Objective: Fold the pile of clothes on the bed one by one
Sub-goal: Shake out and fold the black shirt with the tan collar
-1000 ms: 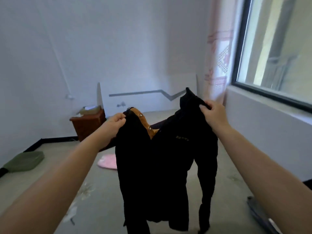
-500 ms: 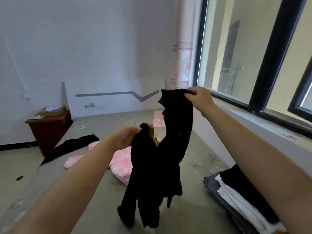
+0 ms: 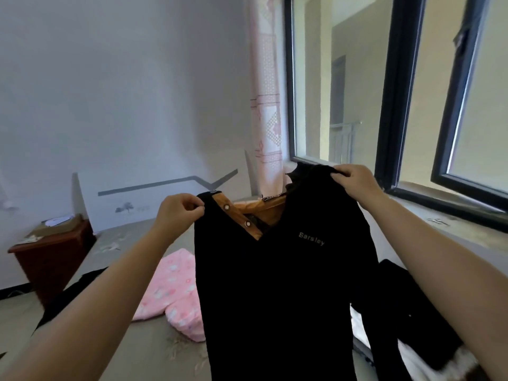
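The bed, covered in a grey-beige sheet with a faint floral print, carries a crumpled pink patterned garment near its middle, a dark black garment toward its left edge, and a stack of folded black and white clothes at its right.

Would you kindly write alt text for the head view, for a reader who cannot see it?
Two hands, left and right, hold a black top up by its shoulders over a bed, its front spread wide. Behind it lie pink clothes; a window is to the right.
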The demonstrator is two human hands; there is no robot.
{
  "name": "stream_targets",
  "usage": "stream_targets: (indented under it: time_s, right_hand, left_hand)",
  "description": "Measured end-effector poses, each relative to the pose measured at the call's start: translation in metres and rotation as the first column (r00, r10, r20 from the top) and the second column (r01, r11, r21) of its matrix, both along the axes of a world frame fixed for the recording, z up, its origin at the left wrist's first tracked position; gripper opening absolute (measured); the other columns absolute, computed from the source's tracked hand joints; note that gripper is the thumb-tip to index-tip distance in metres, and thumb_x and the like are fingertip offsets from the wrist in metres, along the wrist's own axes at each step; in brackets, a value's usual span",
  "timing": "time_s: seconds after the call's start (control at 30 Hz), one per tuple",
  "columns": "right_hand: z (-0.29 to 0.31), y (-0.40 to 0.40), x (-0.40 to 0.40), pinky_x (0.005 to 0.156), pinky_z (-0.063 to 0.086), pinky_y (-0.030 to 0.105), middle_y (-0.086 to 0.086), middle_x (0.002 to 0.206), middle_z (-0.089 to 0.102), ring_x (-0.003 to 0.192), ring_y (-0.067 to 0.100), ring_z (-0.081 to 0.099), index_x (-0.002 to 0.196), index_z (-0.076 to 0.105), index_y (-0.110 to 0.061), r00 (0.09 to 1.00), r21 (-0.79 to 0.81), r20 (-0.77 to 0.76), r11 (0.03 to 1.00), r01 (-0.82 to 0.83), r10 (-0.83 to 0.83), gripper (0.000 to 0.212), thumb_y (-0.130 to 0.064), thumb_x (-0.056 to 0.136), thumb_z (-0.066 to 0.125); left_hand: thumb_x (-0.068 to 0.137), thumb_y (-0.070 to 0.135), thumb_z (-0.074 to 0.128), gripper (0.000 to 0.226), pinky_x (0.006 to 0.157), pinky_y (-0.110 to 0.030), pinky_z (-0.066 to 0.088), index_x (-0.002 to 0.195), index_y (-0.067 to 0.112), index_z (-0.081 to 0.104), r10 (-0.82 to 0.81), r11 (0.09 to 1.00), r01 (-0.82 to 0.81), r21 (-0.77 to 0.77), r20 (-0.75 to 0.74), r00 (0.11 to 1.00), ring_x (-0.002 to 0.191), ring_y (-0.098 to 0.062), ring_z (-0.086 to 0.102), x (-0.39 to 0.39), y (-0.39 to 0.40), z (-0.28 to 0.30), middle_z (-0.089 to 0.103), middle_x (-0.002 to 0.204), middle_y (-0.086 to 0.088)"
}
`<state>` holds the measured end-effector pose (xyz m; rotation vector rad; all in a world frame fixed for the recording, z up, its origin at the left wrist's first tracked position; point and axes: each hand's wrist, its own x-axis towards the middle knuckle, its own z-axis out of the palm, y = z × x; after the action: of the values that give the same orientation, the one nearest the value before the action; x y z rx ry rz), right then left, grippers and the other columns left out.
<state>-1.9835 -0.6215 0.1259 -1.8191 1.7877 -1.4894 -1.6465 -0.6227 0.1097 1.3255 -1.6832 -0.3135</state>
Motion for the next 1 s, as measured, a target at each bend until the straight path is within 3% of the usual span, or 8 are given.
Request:
stream_targets:
  time_s: [0.2,0.33,0.43,0.5,0.6,0.73,0.9,1.0]
  right_hand:
    - [0.010,-0.004,0.006,0.094,0.042,0.039,0.016,0.101,0.068,0.099,0.031,0.059,0.101,0.069,-0.004,0.960,0.020,-0.280,1.000,0.023,-0.016,0.021,-0.012,0.088,0.055]
    - [0.018,-0.015,0.021,0.083,0.036,0.027,0.015,0.104,0.067,0.100,0.030,0.057,0.105,0.066,-0.002,0.978,-0.175,-0.155,0.978,0.111,-0.138,0.024,-0.011,0.091,0.049]
    - [0.025,-0.021,0.019,0.085,0.039,0.030,0.017,0.107,0.065,0.102,0.030,0.056,0.106,0.064,-0.001,0.989,-0.196,0.060,0.970,0.145,-0.136,0.024,-0.010,0.092,0.047]
    - [0.025,-0.023,0.016,0.086,0.041,0.032,0.017,0.106,0.065,0.100,0.031,0.057,0.106,0.064,-0.001,0.992,-0.163,0.055,0.980,0.118,-0.110,0.023,-0.009,0.091,0.048]
    - [0.016,-0.023,0.016,0.089,0.043,0.038,0.019,0.104,0.065,0.099,0.033,0.057,0.104,0.065,0.000,0.999,-0.101,-0.028,0.995,0.016,-0.019,0.022,-0.008,0.090,0.050]
    - [0.006,-0.030,0.014,0.082,0.040,0.033,0.015,0.098,0.065,0.090,0.026,0.054,0.102,0.066,0.000,0.993,-0.001,-0.102,0.998,-0.058,0.057,0.021,-0.005,0.089,0.051]
    - [-0.006,-0.041,0.000,0.076,0.036,0.029,0.009,0.091,0.055,0.086,0.022,0.048,0.101,0.061,0.000,0.996,0.066,-0.028,0.995,-0.079,0.081,0.021,-0.003,0.091,0.043]
    - [-0.014,-0.044,-0.010,0.068,0.036,0.029,0.006,0.077,0.051,0.081,0.022,0.045,0.083,0.056,-0.009,0.988,0.118,0.063,0.982,-0.147,0.140,0.020,-0.001,0.092,0.040]
  left_hand:
    - [0.087,-0.002,0.051,0.023,0.077,-0.030,0.037,0.109,-0.005,0.054,0.065,0.991,-0.014,-0.134,0.378,0.924,0.094,-0.034,0.055,-0.012,-0.007,0.004,0.060,0.101,-0.023]
    - [0.092,0.003,0.042,0.043,0.091,-0.040,0.039,0.135,0.001,0.034,0.195,0.971,-0.180,-0.155,0.090,0.977,0.107,-0.038,0.051,-0.030,-0.015,0.017,0.055,0.113,-0.026]
    - [0.092,0.003,0.037,0.025,0.081,-0.035,0.039,0.110,-0.001,0.055,0.254,0.967,-0.254,0.002,0.007,0.967,0.102,-0.036,0.053,-0.030,-0.028,0.014,0.059,0.109,-0.025]
    - [0.095,0.005,0.032,0.021,0.067,-0.031,0.035,0.094,0.001,0.053,0.210,0.967,-0.212,0.142,0.029,0.977,0.085,-0.033,0.052,-0.024,-0.036,-0.003,0.056,0.096,-0.022]
    - [0.100,0.013,0.025,0.021,0.055,-0.028,0.031,0.100,0.010,0.046,0.044,0.959,-0.006,0.283,-0.127,0.991,0.064,-0.015,0.040,-0.016,-0.040,-0.031,0.046,0.079,-0.009]
    - [0.100,0.016,0.026,0.019,0.058,-0.019,0.036,0.095,0.020,0.045,-0.059,0.979,0.087,0.185,-0.155,0.986,0.066,-0.009,0.044,-0.019,-0.037,-0.042,0.048,0.076,0.000]
    - [0.093,0.017,0.047,0.008,0.054,-0.025,0.027,0.100,0.014,0.047,-0.024,0.994,0.051,-0.093,0.272,0.962,0.060,-0.014,0.045,-0.013,-0.033,-0.012,0.050,0.065,0.001]
    - [0.082,0.018,0.059,0.024,0.050,-0.017,0.030,0.099,0.020,0.042,-0.107,0.993,0.121,-0.008,0.421,0.901,0.057,-0.007,0.046,0.001,-0.029,0.010,0.049,0.061,0.007]
